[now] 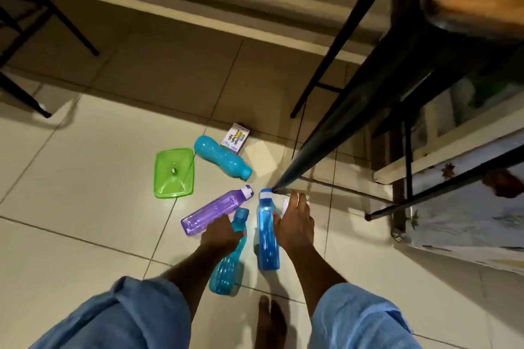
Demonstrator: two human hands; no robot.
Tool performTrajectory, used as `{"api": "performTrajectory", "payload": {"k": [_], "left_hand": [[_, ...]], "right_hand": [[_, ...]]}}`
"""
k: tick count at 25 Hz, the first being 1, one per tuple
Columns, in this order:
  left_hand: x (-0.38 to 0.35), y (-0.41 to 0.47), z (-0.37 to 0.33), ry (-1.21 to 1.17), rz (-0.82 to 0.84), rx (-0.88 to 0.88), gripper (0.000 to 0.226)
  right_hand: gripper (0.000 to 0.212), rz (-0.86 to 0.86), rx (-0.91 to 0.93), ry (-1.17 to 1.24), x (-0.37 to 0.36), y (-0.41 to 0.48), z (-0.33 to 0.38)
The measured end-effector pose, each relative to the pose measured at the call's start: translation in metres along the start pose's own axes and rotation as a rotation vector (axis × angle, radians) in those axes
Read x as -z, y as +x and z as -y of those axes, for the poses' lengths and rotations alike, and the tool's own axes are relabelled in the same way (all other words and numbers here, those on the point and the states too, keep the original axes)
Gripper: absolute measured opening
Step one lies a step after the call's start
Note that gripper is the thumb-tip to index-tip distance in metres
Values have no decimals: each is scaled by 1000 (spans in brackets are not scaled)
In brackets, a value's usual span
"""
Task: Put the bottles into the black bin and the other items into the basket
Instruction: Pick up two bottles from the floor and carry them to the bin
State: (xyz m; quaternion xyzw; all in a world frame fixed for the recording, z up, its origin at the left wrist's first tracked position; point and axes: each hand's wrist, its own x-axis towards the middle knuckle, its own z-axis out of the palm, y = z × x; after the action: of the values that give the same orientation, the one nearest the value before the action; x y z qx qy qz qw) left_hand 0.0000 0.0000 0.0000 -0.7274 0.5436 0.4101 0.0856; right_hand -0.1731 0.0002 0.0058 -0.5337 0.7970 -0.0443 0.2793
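Several plastic bottles lie on the tiled floor. My left hand point(219, 231) is curled round the neck of a slim teal bottle point(226, 269), with its fingers over the lower end of a purple bottle point(215, 208). My right hand point(295, 221) lies flat just right of a blue bottle point(268, 241). Its thumb touches the bottle's side and its fingertips cover a small white item point(286, 202). A turquoise bottle point(222, 157) lies farther off. Neither the black bin nor the basket shows in this view.
A green plastic lid point(174, 173) lies at the left of the bottles. A small printed box point(235, 137) and a pale flat pad point(261, 160) lie beyond them. A black table leg point(300, 164) stands by the blue bottle's cap. My bare foot point(269, 320) is below.
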Motion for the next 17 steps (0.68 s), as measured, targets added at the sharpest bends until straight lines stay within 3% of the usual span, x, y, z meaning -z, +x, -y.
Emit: {"api": "performTrajectory", "payload": {"k": [4,9,13,17], "left_hand": [[-64,60,47,-28,100,178,82],[-136,107,85,73,74,160,104],[-175,124,106,-123,14,127,102],[-179,129,120,-306,-23,53,89]], "right_hand": [[74,25,-100,-70,-89,28,-29],[92,54,-264,-34,-171,43,-52],[114,121,-358,-39,-214,49,-58],[109,138,-403,-29,-231,47,-59]]}}
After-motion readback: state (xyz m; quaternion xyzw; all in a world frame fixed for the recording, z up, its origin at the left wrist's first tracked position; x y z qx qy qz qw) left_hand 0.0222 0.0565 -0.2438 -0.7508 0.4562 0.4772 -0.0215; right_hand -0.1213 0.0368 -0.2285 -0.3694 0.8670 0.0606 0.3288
